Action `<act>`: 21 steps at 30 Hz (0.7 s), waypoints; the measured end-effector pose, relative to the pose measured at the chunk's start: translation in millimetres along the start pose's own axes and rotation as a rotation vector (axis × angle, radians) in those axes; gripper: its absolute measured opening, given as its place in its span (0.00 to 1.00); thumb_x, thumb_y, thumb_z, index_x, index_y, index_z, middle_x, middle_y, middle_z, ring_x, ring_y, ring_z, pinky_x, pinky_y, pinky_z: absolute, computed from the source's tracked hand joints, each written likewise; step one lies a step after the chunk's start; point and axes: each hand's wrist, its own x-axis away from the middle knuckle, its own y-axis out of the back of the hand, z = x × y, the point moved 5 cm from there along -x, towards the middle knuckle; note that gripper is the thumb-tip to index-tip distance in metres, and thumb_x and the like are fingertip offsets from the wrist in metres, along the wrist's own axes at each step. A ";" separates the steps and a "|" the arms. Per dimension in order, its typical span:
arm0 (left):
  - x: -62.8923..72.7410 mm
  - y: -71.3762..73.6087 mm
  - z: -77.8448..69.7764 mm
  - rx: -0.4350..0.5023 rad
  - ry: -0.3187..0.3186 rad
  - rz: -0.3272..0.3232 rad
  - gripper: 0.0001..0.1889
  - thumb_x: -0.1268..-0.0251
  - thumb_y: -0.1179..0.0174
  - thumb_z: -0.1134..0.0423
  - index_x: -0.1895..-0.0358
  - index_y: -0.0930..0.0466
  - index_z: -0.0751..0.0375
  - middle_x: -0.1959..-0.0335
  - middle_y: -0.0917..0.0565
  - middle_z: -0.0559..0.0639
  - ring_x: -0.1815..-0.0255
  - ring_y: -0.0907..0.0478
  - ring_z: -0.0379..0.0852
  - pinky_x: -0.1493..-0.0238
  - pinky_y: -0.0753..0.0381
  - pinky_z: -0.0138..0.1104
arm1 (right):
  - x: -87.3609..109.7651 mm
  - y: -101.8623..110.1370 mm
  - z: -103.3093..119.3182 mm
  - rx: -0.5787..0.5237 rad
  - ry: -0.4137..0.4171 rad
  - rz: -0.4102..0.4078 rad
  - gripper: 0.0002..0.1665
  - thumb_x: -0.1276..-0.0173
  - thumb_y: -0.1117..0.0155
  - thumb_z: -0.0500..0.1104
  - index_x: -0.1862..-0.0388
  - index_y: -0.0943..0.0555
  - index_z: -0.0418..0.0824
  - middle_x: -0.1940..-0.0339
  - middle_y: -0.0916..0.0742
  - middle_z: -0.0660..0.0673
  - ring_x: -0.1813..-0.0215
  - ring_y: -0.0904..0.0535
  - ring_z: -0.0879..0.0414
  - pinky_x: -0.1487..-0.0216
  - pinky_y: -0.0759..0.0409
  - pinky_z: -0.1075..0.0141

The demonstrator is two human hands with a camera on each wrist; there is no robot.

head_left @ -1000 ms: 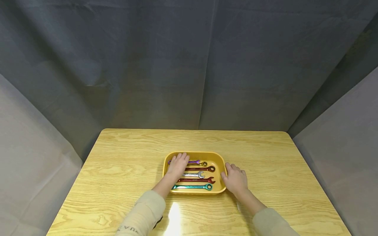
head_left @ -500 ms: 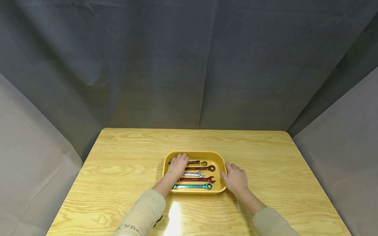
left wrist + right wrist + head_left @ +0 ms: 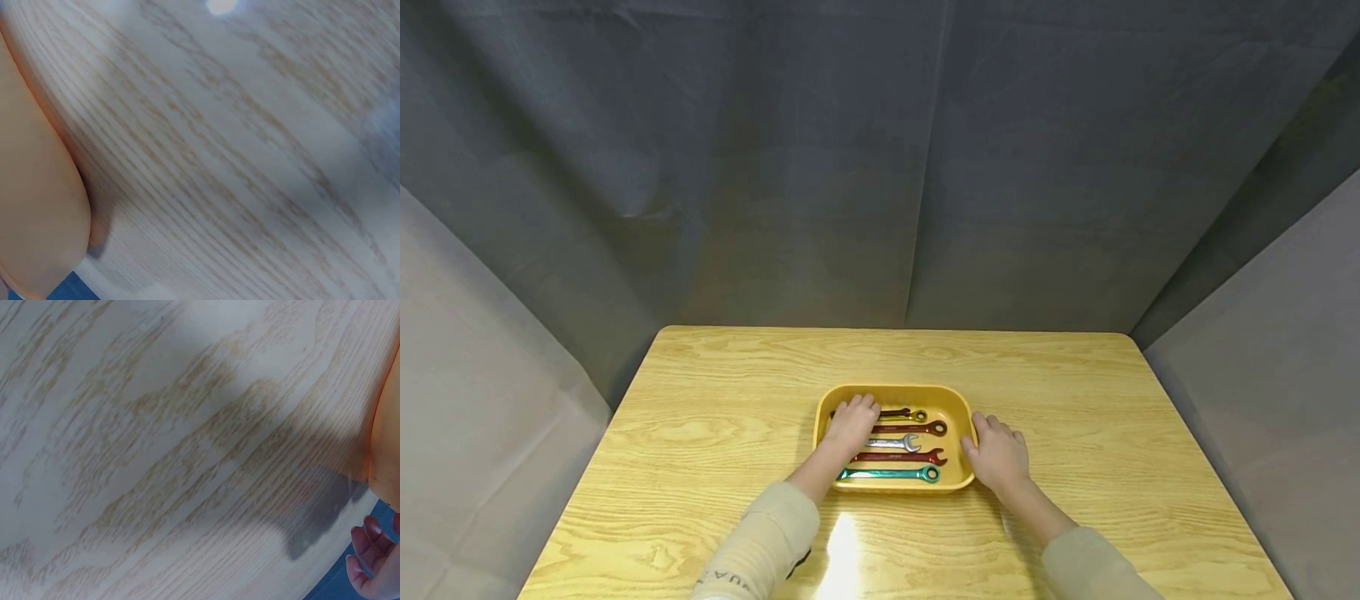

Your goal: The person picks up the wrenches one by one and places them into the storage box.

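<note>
the left hand [image 3: 851, 423] lies inside the yellow tray [image 3: 958, 417], fingers curled over the far-left ends of the wrenches, seemingly on the purple wrench, which it hides; whether it pinches that wrench i cannot tell; the right hand [image 3: 997, 456] rests relaxed against the tray's right rim; in the tray lie a dark wrench [image 3: 904, 413], a brown wrench [image 3: 917, 428], a silver wrench [image 3: 895, 442], a red wrench [image 3: 901, 457] and a teal wrench [image 3: 891, 474]; the tray sits mid wooden table [image 3: 700, 400]; grey curtains [image 3: 880, 167] hang behind.
</note>
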 end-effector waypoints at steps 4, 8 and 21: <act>0.2 0.6 -0.3 0.002 0.000 0.003 0.24 0.51 0.34 0.69 0.47 0.24 0.56 0.51 0.24 0.49 0.50 0.28 0.47 0.53 0.24 0.40 | 0.3 -0.3 -0.3 0.000 -0.001 0.000 0.25 0.35 0.50 0.49 0.44 0.28 0.36 0.53 0.20 0.37 0.53 0.24 0.40 0.54 0.29 0.45; 0.3 2.1 -0.9 0.001 -0.004 -0.007 0.24 0.52 0.33 0.68 0.48 0.24 0.56 0.52 0.24 0.49 0.51 0.28 0.47 0.53 0.24 0.40 | 0.3 -0.7 -0.8 0.003 -0.004 0.004 0.25 0.35 0.51 0.50 0.45 0.28 0.36 0.54 0.20 0.37 0.53 0.24 0.41 0.54 0.29 0.46; 2.3 11.7 0.6 0.001 -0.014 -0.055 0.15 0.43 0.40 0.66 0.51 0.23 0.56 0.54 0.23 0.49 0.53 0.27 0.46 0.58 0.23 0.38 | -0.2 -1.3 -0.9 0.008 -0.008 0.017 0.25 0.34 0.50 0.50 0.44 0.29 0.37 0.53 0.20 0.37 0.52 0.24 0.41 0.54 0.29 0.46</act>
